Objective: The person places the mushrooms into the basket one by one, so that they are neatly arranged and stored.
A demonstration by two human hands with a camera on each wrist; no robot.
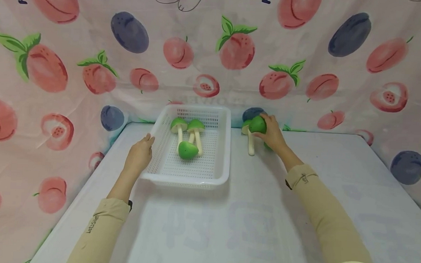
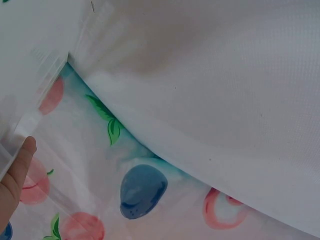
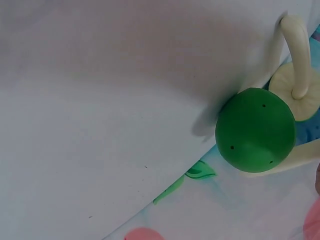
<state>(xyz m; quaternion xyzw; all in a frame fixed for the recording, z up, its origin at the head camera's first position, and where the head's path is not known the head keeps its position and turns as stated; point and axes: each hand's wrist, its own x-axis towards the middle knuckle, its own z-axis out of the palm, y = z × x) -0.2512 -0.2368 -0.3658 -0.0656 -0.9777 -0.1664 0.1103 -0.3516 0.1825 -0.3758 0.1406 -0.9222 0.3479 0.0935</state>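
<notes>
My right hand (image 1: 272,132) grips the round green cap (image 1: 258,124) of a toy mushroom at the table's back edge. Just left of it is another toy mushroom (image 1: 246,127), its pale stem (image 3: 297,55) showing in the right wrist view. A further green cap (image 3: 256,130) shows there, with a pale stem behind it. My left hand (image 1: 139,154) holds the left rim of a white plastic basket (image 1: 224,155), one finger (image 2: 20,170) along its outside. Inside the basket lie three green-capped mushrooms (image 1: 188,150).
The basket stands on a white-covered table (image 1: 206,225), left of the loose mushrooms. A fruit-printed cloth (image 1: 200,37) hangs as a wall behind the table and along its sides.
</notes>
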